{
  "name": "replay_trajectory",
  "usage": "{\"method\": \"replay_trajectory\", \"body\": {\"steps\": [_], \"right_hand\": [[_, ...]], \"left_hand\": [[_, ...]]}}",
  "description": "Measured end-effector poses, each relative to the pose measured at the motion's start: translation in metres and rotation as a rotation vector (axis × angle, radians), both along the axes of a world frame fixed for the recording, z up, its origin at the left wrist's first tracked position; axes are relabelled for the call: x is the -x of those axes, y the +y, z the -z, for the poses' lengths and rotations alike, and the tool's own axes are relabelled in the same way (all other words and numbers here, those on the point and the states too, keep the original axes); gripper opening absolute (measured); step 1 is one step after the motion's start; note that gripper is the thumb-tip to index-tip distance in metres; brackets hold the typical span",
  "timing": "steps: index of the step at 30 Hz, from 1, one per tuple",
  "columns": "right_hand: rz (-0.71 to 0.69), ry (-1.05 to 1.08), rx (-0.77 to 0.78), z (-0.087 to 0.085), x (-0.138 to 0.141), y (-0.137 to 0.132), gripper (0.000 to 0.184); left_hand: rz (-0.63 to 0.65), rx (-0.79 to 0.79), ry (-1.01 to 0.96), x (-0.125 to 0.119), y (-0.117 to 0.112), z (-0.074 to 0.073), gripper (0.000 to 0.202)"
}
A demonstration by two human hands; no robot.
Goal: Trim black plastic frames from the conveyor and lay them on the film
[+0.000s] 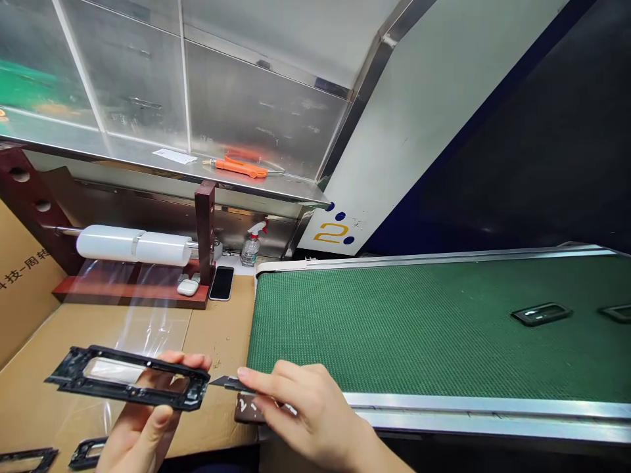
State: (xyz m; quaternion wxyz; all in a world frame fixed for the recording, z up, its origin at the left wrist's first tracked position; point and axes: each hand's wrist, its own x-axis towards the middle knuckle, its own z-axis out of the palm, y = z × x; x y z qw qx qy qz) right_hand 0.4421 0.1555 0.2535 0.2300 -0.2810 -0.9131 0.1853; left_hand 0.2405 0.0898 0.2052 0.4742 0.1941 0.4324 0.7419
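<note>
My left hand [142,437] grips a black rectangular plastic frame [133,393] with a long opening in its middle, thumb in front and fingers behind. The frame is held tilted above the cardboard-covered table. My right hand [308,407] pinches a utility knife [229,382] between thumb and index finger. Its dark pointed blade faces left, with the tip at or very near the right end of the frame; whether it touches I cannot tell. Much of the knife's handle is hidden by my right fingers.
Two similar black frames lie at the lower left, one of them here [89,452]. A green conveyor belt [374,328] on the right carries more frames [541,314]. Behind stand a film roll [133,245], a phone [221,283], a spray bottle [251,246] and, on the shelf, an orange tool [241,166].
</note>
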Motion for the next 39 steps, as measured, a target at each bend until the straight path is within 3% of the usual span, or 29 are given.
{"method": "replay_trajectory", "body": {"steps": [3, 7, 9, 11, 16, 19, 25, 34, 39], "right_hand": [[0.005, 0.048, 0.253, 0.002, -0.003, 0.002, 0.034], [-0.127, 0.27, 1.051, 0.017, -0.002, 0.005, 0.045], [-0.174, 0.4, 1.271, 0.023, -0.001, 0.005, 0.057], [-0.133, 0.453, 1.156, 0.022, 0.0, 0.002, 0.054], [0.002, 0.175, 0.203, 0.007, -0.002, -0.008, 0.039], [0.037, 0.072, -0.081, 0.005, 0.0, -0.011, 0.039], [0.085, -0.005, -0.235, 0.006, 0.004, -0.014, 0.037], [0.115, -0.034, -0.295, 0.003, 0.009, -0.019, 0.036], [0.125, -0.062, -0.324, 0.003, 0.012, -0.021, 0.036]], "left_hand": [[-0.003, -0.006, 0.003, -0.004, 0.001, -0.002, 0.04], [0.008, 0.016, -0.037, -0.008, 0.003, -0.007, 0.041], [0.016, 0.022, -0.047, -0.008, 0.004, -0.007, 0.04], [0.027, 0.036, -0.047, -0.009, 0.004, -0.007, 0.04], [0.03, 0.096, -0.022, -0.009, 0.003, -0.008, 0.045], [0.035, 0.107, 0.0, -0.009, 0.001, -0.01, 0.045], [0.042, 0.101, 0.033, -0.008, -0.003, -0.007, 0.048], [0.121, -0.042, 0.133, 0.017, -0.003, 0.018, 0.037], [0.121, -0.075, 0.169, 0.02, -0.006, 0.024, 0.035]]}}
